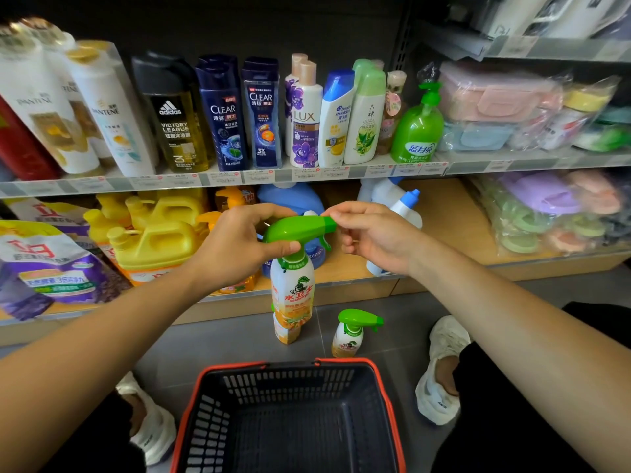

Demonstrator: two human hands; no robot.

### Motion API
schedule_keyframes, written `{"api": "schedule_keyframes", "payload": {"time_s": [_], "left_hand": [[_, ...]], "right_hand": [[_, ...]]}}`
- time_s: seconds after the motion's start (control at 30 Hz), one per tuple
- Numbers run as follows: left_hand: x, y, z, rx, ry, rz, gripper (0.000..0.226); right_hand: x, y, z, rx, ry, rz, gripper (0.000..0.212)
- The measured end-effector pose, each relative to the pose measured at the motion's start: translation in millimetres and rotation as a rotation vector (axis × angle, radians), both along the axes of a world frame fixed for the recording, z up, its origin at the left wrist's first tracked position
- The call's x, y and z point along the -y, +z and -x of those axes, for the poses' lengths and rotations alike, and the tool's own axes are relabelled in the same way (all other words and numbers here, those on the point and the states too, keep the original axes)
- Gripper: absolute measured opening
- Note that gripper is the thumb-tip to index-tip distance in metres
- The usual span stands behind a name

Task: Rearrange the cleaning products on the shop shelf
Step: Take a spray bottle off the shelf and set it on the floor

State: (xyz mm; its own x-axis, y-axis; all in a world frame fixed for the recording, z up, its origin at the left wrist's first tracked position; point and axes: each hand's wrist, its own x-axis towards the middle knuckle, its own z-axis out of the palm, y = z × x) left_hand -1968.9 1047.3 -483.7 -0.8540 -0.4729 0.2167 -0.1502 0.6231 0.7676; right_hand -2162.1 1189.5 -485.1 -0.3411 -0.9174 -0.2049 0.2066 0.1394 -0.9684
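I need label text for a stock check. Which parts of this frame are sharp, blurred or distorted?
Head view: centre sharp, Clear bottles and the held spray bottle legible; edges soft, wide-angle bowing tilts the Pantene bottles; price tags blurred.

A shop: price-tagged shelves (283,175) of shampoo bottles (222,110), a shopping basket (290,384).

The upper shelf (239,177) is carrying a row of upright Pantene bottles (112,110), an adidas body wash (174,121), Clear shampoos (223,117), a Lux bottle (304,124) and a green pump bottle (416,131). Yellow detergent jugs (160,237) and purple refill pouches (51,264) are sitting on the wooden lower shelf (454,220). A small green-topped spray bottle (351,336) is standing on the grey tiled floor (239,339), just beyond a red-rimmed shopping basket (382,380).
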Motion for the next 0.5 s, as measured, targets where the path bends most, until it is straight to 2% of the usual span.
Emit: {"api": "schedule_keyframes", "payload": {"time_s": [0.27, 0.5], "left_hand": [[0.9, 1.0, -1.2, -0.009, -0.014, -0.012, 0.048], [3.4, 3.0, 2.0, -0.084, 0.007, -0.115, 0.047]], "right_hand": [[-2.5, -5.0, 2.9, 0.081, 0.042, 0.072, 0.017], [1.4, -5.6, 3.1, 0.175, 0.009, 0.145, 0.022]]}}
